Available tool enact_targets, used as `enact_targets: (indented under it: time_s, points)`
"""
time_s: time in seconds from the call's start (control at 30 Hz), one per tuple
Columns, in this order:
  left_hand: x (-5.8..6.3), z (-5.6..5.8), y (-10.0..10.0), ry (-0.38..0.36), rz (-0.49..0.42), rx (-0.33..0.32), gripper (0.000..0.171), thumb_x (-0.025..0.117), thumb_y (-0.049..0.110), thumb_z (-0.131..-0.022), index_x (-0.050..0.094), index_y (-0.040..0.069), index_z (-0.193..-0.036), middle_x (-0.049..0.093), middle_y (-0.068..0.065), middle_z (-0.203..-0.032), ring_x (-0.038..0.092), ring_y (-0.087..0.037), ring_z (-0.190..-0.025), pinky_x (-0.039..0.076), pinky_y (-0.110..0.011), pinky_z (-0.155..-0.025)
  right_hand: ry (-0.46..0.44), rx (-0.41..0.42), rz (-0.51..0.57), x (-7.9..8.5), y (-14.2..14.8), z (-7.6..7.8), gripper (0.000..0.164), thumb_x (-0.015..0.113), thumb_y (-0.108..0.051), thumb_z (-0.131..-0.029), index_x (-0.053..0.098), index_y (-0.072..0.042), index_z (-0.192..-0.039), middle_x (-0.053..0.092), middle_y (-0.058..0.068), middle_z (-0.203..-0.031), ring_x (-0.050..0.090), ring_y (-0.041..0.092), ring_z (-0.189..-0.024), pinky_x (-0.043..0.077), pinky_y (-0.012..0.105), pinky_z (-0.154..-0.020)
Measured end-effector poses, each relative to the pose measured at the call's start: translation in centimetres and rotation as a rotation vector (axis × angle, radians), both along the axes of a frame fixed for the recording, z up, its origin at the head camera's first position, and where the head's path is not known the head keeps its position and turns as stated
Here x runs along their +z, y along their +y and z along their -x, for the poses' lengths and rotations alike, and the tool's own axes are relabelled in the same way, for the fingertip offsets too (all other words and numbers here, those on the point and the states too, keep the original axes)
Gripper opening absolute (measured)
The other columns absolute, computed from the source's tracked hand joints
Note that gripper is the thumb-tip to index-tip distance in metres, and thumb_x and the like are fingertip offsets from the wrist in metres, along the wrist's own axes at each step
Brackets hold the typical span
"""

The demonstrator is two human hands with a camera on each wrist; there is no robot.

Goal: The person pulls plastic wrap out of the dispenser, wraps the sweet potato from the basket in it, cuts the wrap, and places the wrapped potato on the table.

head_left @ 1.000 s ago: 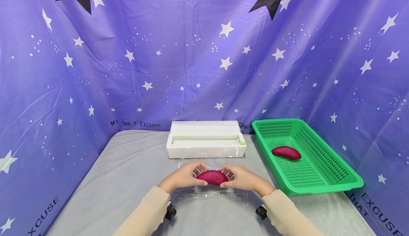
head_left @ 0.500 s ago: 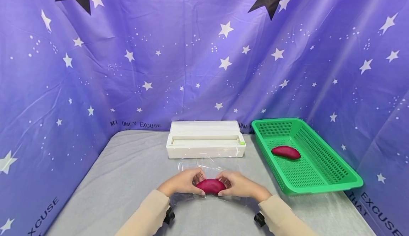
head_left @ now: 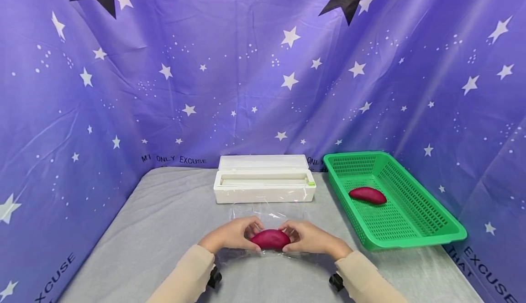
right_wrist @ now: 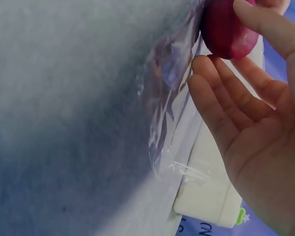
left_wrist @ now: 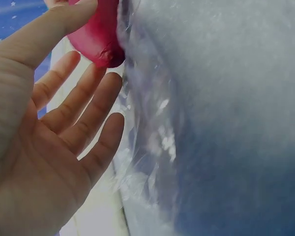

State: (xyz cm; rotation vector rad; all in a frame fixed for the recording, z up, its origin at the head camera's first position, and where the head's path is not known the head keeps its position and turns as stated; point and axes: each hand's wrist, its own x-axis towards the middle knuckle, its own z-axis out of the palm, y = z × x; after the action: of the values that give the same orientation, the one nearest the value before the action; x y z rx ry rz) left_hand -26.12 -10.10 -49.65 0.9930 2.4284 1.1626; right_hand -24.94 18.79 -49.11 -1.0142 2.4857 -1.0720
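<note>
A dark red sweet potato (head_left: 270, 239) lies over a sheet of clear cling film (head_left: 267, 212) in front of the white box. My left hand (head_left: 237, 233) grips its left end, the thumb on the near side and the fingers toward the far side. At the other end, my right hand (head_left: 309, 237) grips it in the same way. Both wrist views show a thumb on the red skin, while the lower fingers spread away from it. Crinkled film (left_wrist: 155, 142) hangs beside the left fingers; more film (right_wrist: 169, 98) shows near the right ones.
Behind the hands stands an open white cling film box (head_left: 265, 195) with its lid raised and a green tab at the right. A green basket (head_left: 415, 242) on the right holds another red sweet potato (head_left: 367, 195). Grey cloth covers the table (head_left: 164, 221); a starry curtain surrounds it.
Both hands have drawn the sweet potato a little toward me, mostly in the first half second. The near film edge looks more gathered under it. Box and basket have stayed put.
</note>
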Motion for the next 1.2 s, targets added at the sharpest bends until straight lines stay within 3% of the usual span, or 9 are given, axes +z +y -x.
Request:
enact_targets:
  time_s: [0.17, 0.33, 0.5, 0.67, 0.9, 1.07, 1.2]
  points:
    - [0.6, -0.2, -0.9, 0.073, 0.015, 0.006, 0.05, 0.087, 0.024, -0.078, 0.062, 0.008, -0.118, 0.068, -0.005, -0.107, 0.065, -0.017, -0.092, 0.053, -0.031, -0.083, 0.025, -0.034, -0.024, 0.2, 0.8, -0.3, 0.048, 0.082, -0.022, -0.085, 0.061, -0.003, -0.124, 0.07, 0.005, -0.103, 0.068, 0.017, -0.089, 0.056, 0.028, -0.079]
    - [1.1, -0.5, -1.8, 0.142, 0.04, 0.007, 0.04, 0.086, 0.022, -0.079, 0.065, 0.007, -0.111, 0.068, -0.004, -0.105, 0.065, -0.019, -0.091, 0.054, -0.031, -0.083, 0.073, -0.043, -0.043, 0.5, 1.7, -0.6, 0.041, 0.081, -0.02, -0.085, 0.062, -0.003, -0.117, 0.07, 0.007, -0.1, 0.067, 0.017, -0.087, 0.056, 0.03, -0.079]
    - [1.1, -1.2, -2.3, 0.173, 0.053, -0.011, 0.025, 0.086, 0.016, -0.079, 0.069, 0.011, -0.097, 0.066, 0.005, -0.088, 0.062, -0.009, -0.08, 0.053, -0.024, -0.074, 0.155, -0.045, -0.08, 0.7, 2.3, -1.0, 0.032, 0.082, -0.023, -0.084, 0.065, -0.008, -0.106, 0.068, -0.001, -0.097, 0.064, 0.014, -0.089, 0.055, 0.032, -0.081]
    - [1.0, -2.0, -2.1, 0.181, 0.079, -0.049, 0.014, 0.085, 0.015, -0.081, 0.072, 0.018, -0.083, 0.062, 0.017, -0.075, 0.057, 0.002, -0.069, 0.051, -0.018, -0.065, 0.16, -0.018, -0.09, 0.5, 2.3, -1.5, 0.024, 0.083, -0.022, -0.082, 0.069, -0.009, -0.097, 0.067, -0.004, -0.091, 0.061, 0.01, -0.084, 0.054, 0.029, -0.076]
    - [0.7, -2.7, -2.1, 0.238, 0.147, -0.063, 0.017, 0.088, 0.021, -0.077, 0.071, 0.02, -0.076, 0.059, 0.02, -0.069, 0.053, 0.006, -0.065, 0.047, -0.014, -0.061, 0.144, 0.009, -0.1, -0.1, 2.0, -2.3, 0.025, 0.086, -0.023, -0.08, 0.068, -0.012, -0.092, 0.061, -0.008, -0.083, 0.055, 0.003, -0.077, 0.05, 0.022, -0.069]
    - [0.1, -2.9, -2.2, 0.267, 0.218, -0.041, 0.027, 0.093, 0.029, -0.069, 0.068, 0.02, -0.076, 0.058, 0.017, -0.07, 0.052, 0.004, -0.067, 0.045, -0.014, -0.062, 0.221, 0.013, -0.135, -0.4, 1.8, -2.6, 0.03, 0.088, -0.028, -0.076, 0.066, -0.015, -0.091, 0.058, -0.01, -0.083, 0.052, 0.002, -0.077, 0.048, 0.022, -0.07]
    - [-0.2, -2.9, -2.2, 0.289, 0.248, -0.029, 0.024, 0.091, 0.026, -0.071, 0.067, 0.022, -0.076, 0.057, 0.019, -0.07, 0.052, 0.004, -0.067, 0.044, -0.014, -0.062, 0.286, 0.021, -0.153, -0.6, 1.7, -2.8, 0.027, 0.087, -0.028, -0.077, 0.065, -0.018, -0.088, 0.054, -0.013, -0.082, 0.049, 0.0, -0.076, 0.047, 0.02, -0.067]
